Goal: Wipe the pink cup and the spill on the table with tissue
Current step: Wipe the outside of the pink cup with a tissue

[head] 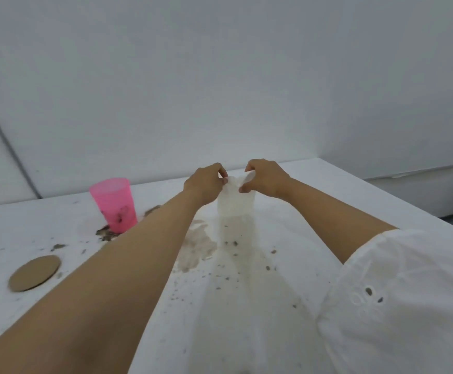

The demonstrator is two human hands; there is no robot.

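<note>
Pink cup, brown-smeared, stands upright while left hand and right hand pinch the tissue.

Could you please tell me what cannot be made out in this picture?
- Head view: inside of the pink cup, hidden by its stained wall.
- Head view: part of the spill, under the left forearm.
- Head view: the near right part of the table, covered by the white sleeve.
- Head view: folds of the tissue, too pale and blurred.
</note>
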